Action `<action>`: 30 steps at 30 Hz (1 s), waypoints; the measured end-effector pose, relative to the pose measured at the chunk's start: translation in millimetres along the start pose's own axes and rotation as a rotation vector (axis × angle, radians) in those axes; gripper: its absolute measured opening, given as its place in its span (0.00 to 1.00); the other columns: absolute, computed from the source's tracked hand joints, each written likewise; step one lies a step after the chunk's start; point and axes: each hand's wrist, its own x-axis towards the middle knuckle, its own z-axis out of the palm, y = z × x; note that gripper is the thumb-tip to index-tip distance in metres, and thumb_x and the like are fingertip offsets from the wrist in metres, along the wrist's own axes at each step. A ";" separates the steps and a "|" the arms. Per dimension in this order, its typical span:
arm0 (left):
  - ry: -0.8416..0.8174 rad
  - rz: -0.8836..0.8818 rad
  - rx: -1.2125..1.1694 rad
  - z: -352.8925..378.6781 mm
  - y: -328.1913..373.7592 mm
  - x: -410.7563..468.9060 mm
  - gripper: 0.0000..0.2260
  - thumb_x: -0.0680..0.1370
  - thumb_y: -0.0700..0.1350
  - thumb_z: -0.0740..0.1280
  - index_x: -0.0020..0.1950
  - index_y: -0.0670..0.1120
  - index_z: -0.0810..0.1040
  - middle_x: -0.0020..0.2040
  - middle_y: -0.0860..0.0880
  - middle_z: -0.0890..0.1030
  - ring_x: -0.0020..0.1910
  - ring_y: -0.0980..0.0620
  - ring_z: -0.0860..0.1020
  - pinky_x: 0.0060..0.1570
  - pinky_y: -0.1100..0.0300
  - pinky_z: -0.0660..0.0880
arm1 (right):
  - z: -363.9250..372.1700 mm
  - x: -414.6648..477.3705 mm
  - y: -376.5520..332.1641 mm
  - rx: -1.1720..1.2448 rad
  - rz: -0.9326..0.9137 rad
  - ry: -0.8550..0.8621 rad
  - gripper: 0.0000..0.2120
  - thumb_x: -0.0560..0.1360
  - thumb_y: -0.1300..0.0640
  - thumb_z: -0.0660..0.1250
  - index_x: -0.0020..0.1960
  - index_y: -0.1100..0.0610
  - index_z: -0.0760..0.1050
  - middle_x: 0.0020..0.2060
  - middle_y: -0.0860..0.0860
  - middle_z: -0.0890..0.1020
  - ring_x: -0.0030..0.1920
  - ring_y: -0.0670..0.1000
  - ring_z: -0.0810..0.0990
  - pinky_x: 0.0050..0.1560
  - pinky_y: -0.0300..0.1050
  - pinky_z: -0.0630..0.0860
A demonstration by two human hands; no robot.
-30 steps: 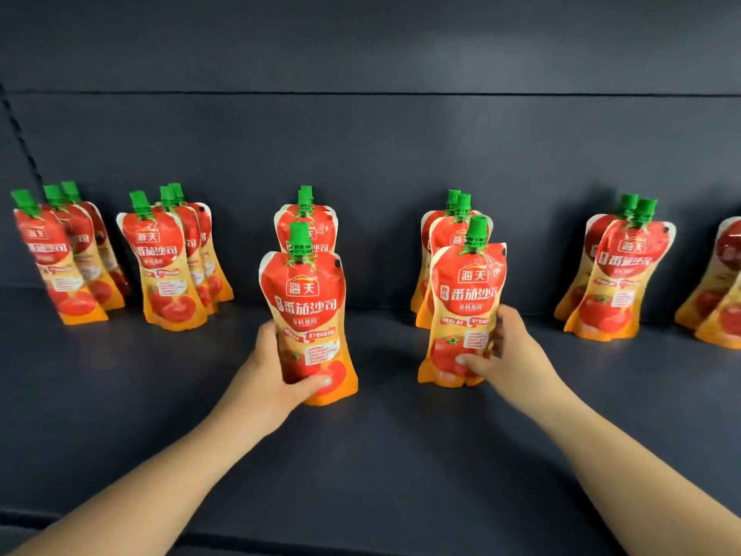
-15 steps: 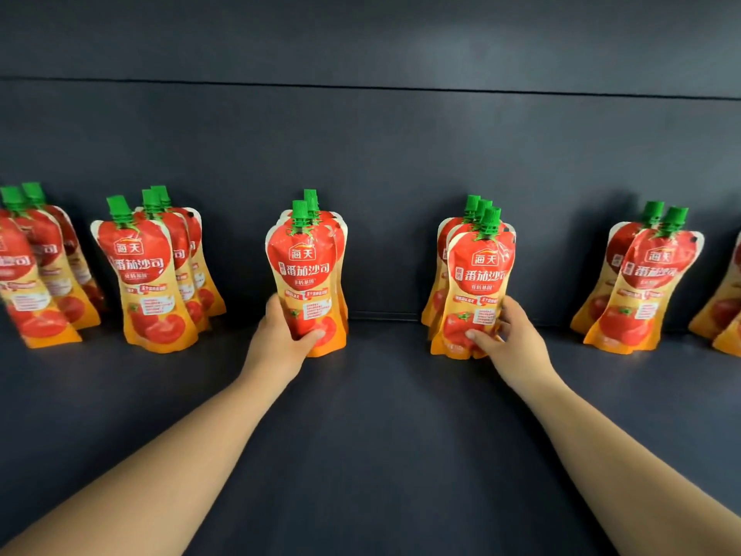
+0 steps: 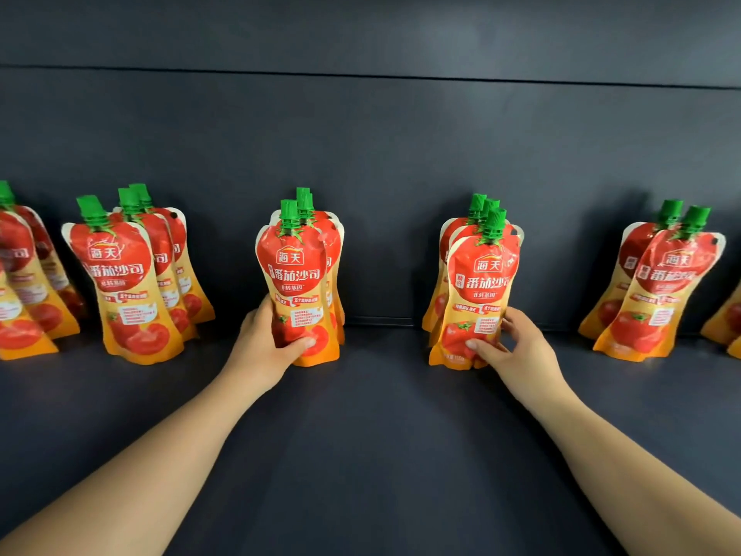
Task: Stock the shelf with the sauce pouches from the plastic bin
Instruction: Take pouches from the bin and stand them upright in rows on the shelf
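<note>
Red and orange sauce pouches with green caps stand in rows on a dark shelf (image 3: pixel 377 415). My left hand (image 3: pixel 264 347) grips the lower part of the front pouch (image 3: pixel 296 274) of the middle-left row, which stands upright against the pouches behind it. My right hand (image 3: pixel 517 351) holds the base of the front pouch (image 3: pixel 481 282) of the middle-right row, pressed against two pouches behind. The plastic bin is out of view.
More pouch rows stand at the left (image 3: pixel 120 282) and far left (image 3: pixel 24 290), and at the right (image 3: pixel 657 286), with another at the right edge (image 3: pixel 727 327). The dark back panel (image 3: pixel 381 154) rises right behind the rows.
Both hands have pushed their pouches back from the shelf's front area until they stand against the rows behind. Since half a second ago they have barely moved.
</note>
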 end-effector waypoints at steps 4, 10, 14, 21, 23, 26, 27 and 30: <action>0.002 0.027 -0.071 1.6 0.8 -1.8 0.32 0.72 0.43 0.71 0.72 0.48 0.59 0.68 0.48 0.69 0.67 0.48 0.68 0.62 0.55 0.66 | 1.9 0.0 -1.8 -0.003 -0.006 0.030 0.24 0.70 0.55 0.72 0.64 0.55 0.69 0.59 0.49 0.76 0.54 0.44 0.71 0.53 0.40 0.68; -0.001 -0.005 -0.134 2.8 -4.6 -4.0 0.34 0.72 0.43 0.71 0.73 0.50 0.57 0.69 0.49 0.68 0.68 0.48 0.67 0.64 0.54 0.66 | -1.6 -2.5 0.6 0.113 0.051 0.002 0.25 0.71 0.59 0.71 0.66 0.55 0.67 0.61 0.50 0.77 0.63 0.50 0.73 0.61 0.44 0.71; 0.026 -0.026 -0.099 4.8 -4.2 -6.6 0.36 0.72 0.46 0.71 0.74 0.51 0.54 0.70 0.50 0.68 0.69 0.49 0.67 0.64 0.53 0.66 | -0.5 -2.3 1.1 0.109 0.040 0.009 0.25 0.71 0.58 0.71 0.66 0.56 0.67 0.60 0.51 0.77 0.62 0.51 0.74 0.59 0.46 0.73; 0.181 -0.162 0.030 2.7 1.8 -41.1 0.35 0.75 0.53 0.66 0.76 0.46 0.52 0.74 0.47 0.61 0.72 0.46 0.62 0.69 0.50 0.61 | -0.6 -4.3 1.7 0.068 0.009 0.013 0.25 0.71 0.55 0.72 0.64 0.58 0.67 0.60 0.53 0.76 0.59 0.52 0.74 0.55 0.46 0.72; 0.204 -0.164 0.077 3.4 6.3 -63.6 0.28 0.76 0.52 0.64 0.74 0.46 0.59 0.73 0.46 0.65 0.70 0.46 0.65 0.67 0.52 0.63 | -2.7 -9.9 0.0 0.057 0.011 0.027 0.25 0.71 0.55 0.72 0.63 0.58 0.67 0.60 0.54 0.75 0.59 0.53 0.74 0.55 0.45 0.71; 0.170 -0.086 0.179 2.9 14.8 -104.5 0.19 0.78 0.49 0.62 0.68 0.46 0.69 0.68 0.47 0.71 0.66 0.48 0.70 0.63 0.59 0.65 | -14.5 -33.8 -8.4 0.016 -0.015 0.034 0.24 0.72 0.56 0.70 0.64 0.60 0.67 0.62 0.56 0.73 0.63 0.55 0.71 0.58 0.46 0.68; 0.161 -0.054 0.194 2.2 18.1 -118.5 0.18 0.78 0.48 0.61 0.67 0.46 0.70 0.67 0.47 0.72 0.65 0.49 0.71 0.62 0.60 0.66 | -20.8 -46.3 -12.2 -0.013 -0.035 0.022 0.24 0.72 0.57 0.69 0.65 0.61 0.67 0.63 0.57 0.73 0.64 0.55 0.71 0.59 0.46 0.68; 0.137 0.082 0.258 -1.0 28.3 -160.0 0.17 0.78 0.47 0.60 0.67 0.46 0.70 0.66 0.49 0.72 0.65 0.51 0.70 0.62 0.61 0.65 | -37.3 -90.7 -18.3 -0.096 -0.118 -0.004 0.23 0.74 0.56 0.67 0.67 0.60 0.67 0.65 0.55 0.73 0.67 0.54 0.68 0.64 0.45 0.64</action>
